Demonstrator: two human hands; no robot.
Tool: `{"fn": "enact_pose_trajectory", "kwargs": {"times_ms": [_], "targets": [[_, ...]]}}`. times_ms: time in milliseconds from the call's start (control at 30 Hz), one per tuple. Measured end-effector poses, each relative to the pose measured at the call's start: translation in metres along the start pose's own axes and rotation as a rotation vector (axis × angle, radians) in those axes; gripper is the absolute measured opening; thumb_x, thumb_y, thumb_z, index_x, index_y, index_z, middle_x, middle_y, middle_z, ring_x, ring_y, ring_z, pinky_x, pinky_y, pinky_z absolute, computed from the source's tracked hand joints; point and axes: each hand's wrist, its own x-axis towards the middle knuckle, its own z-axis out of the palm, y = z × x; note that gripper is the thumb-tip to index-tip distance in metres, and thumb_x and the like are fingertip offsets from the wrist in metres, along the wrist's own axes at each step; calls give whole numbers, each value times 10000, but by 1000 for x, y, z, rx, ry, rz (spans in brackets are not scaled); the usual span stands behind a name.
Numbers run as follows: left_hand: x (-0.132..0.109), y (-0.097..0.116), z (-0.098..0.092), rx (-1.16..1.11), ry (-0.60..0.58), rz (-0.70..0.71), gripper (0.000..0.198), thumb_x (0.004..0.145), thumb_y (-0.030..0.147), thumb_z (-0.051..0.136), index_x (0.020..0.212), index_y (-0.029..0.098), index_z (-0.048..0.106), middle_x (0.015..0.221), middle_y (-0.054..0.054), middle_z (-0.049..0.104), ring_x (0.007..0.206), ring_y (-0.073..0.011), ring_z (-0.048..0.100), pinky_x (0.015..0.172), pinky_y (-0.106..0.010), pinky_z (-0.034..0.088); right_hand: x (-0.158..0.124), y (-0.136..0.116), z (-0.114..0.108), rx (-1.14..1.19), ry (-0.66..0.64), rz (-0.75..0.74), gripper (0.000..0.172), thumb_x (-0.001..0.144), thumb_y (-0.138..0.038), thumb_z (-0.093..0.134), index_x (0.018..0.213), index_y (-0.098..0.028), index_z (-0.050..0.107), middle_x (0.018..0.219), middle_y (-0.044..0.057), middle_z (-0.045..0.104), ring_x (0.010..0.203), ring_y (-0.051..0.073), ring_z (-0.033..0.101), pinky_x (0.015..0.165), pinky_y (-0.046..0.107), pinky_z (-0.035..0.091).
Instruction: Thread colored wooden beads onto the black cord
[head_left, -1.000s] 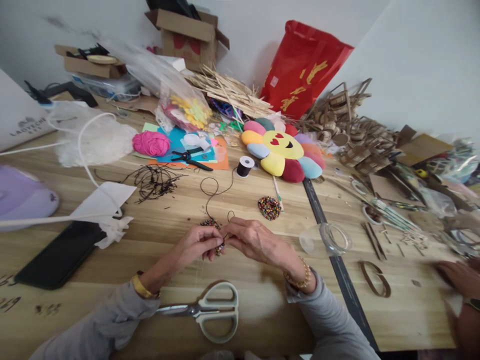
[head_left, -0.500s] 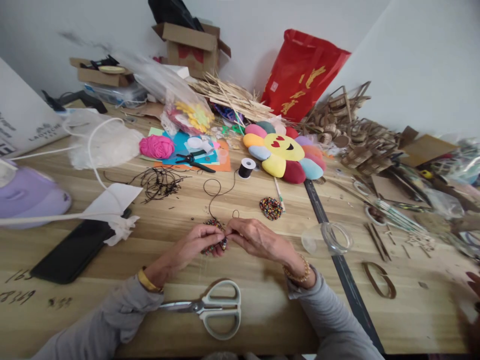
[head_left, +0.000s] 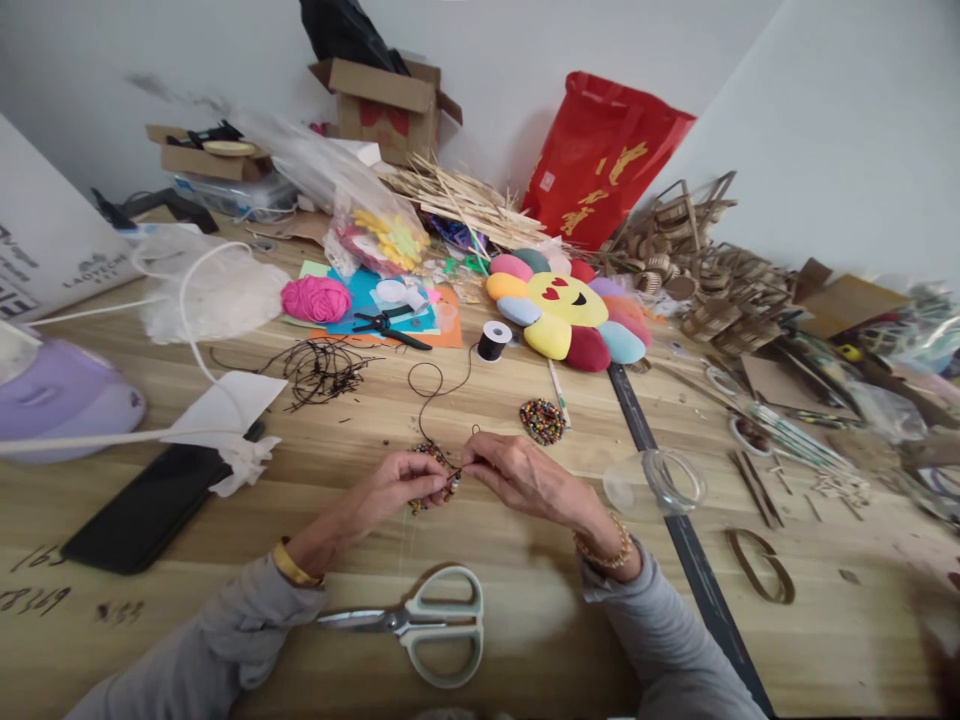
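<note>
Between thumb and fingers, my left hand (head_left: 397,484) pinches a strand of small multicoloured beads (head_left: 429,452), which partly lies on the table. My right hand (head_left: 517,475) is closed in a pinch on thin black cord (head_left: 453,463) just right of the beads. The cord loops back across the table to a spool of black cord (head_left: 493,341). Beyond my right hand lies a coiled bead strand (head_left: 542,421). White-handled scissors (head_left: 442,626) rest near my forearms, blades pointing left.
Left of my hands lie a black phone (head_left: 150,510) and a tangle of black cord (head_left: 322,372). Pliers (head_left: 391,327), pink yarn (head_left: 316,299) and a flower cushion (head_left: 570,303) sit farther back. On the right are clear plastic rings (head_left: 673,480) and a brown band (head_left: 759,566).
My right hand has drawn slightly right, away from my left, so a short stretch of black cord shows between them. The left hand still pinches the beads.
</note>
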Motion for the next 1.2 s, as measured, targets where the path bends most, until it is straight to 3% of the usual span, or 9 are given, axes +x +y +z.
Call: {"fn": "enact_pose_trajectory", "kwargs": {"times_ms": [167,633,900,1200], "targets": [[-2,2,2,-14,30,42,317,731,422,760,844,133,695,735,-39,699,657,-144,599,632,-262,466,0,-2,-1,5,-4,11,61,949,-129,523,932,-164,569,823,31,646,685,138,587,645,231,423],[-1,1,5,-28,55,41,285,694,410,766,703,141,673,635,-19,677,511,-100,529,512,-223,415,4,-5,7,156,44,-22,91,933,-98,557,964,-157,619,854,33,667,731,132,613,682,215,462],[-3,3,4,-174,62,15,322,686,436,783,702,131,679,658,-39,703,492,-78,501,466,-192,371,4,-6,6,51,95,-62,121,984,-149,486,950,-164,601,878,46,608,764,145,585,713,245,470],[-4,6,7,-405,109,-52,410,571,475,870,679,135,668,674,-61,737,468,-80,510,431,-191,364,4,-12,5,13,154,-77,138,990,-152,463,950,-164,595,936,64,540,826,155,562,744,257,468]]}}
